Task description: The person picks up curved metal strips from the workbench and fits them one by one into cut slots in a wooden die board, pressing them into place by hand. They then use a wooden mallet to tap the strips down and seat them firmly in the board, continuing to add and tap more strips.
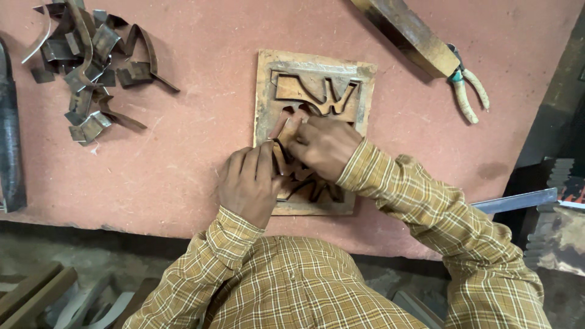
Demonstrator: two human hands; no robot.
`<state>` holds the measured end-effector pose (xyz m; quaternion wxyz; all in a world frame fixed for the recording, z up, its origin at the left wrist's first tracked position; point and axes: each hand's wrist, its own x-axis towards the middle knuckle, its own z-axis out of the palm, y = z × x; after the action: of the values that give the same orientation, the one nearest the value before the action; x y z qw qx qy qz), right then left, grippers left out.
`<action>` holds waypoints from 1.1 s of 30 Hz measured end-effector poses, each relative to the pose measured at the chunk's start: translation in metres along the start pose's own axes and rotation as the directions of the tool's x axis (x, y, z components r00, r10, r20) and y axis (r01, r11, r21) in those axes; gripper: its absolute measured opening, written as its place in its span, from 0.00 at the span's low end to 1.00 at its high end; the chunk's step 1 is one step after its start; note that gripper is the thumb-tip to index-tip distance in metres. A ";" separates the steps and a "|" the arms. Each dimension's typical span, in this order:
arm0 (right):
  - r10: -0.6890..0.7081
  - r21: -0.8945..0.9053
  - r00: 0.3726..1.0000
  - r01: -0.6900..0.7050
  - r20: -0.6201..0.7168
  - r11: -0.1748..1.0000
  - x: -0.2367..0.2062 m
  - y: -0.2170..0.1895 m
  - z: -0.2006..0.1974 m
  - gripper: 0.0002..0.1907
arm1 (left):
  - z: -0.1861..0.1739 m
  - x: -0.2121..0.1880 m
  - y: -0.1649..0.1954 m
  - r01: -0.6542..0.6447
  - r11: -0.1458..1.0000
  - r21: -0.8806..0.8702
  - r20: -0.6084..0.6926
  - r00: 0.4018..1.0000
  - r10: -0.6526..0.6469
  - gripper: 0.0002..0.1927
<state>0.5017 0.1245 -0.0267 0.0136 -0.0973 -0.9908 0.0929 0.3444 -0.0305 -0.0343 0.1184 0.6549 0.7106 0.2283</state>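
Note:
A square wooden board (263,91) with cut-out shapes and thin metal strips set into its grooves lies on the reddish table. My left hand (248,183) rests on the board's lower left part, fingers curled on a bent metal strip (281,152). My right hand (323,145) presses down on the same strip near the board's middle, fingertips pointing left. Both wrists wear checked yellow-brown sleeves. The part of the board under my hands is hidden.
A heap of bent metal strip offcuts (85,61) lies at the far left. A pair of pliers (466,88) with pale handles sits at the upper right beside a slanted wooden bar (408,30). A dark tool (11,134) lies on the left edge.

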 end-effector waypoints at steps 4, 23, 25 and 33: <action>0.030 0.004 0.999 -0.030 0.027 1.000 -0.002 -0.007 -0.001 0.14 | 0.001 0.000 -0.001 -0.001 1.000 -0.014 -0.008 1.000 0.001 0.37; -0.085 0.102 0.989 0.073 0.124 0.992 0.010 0.002 -0.012 0.13 | 0.007 -0.010 -0.005 -0.049 0.997 0.066 -0.061 0.997 0.053 0.33; -0.081 0.153 0.992 0.066 0.097 0.986 0.011 0.004 -0.014 0.15 | 0.006 -0.013 -0.005 -0.024 1.000 -0.015 -0.052 0.998 0.023 0.37; -0.125 0.023 0.983 0.123 0.137 0.992 0.011 -0.003 -0.012 0.18 | -0.007 -0.007 -0.023 0.102 0.922 -0.374 -0.016 0.993 -0.116 0.47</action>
<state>0.4906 0.1263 -0.0138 -0.0489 -0.0287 -0.9928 0.1057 0.3218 -0.0395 -0.0398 0.2396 0.5756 0.6916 0.3645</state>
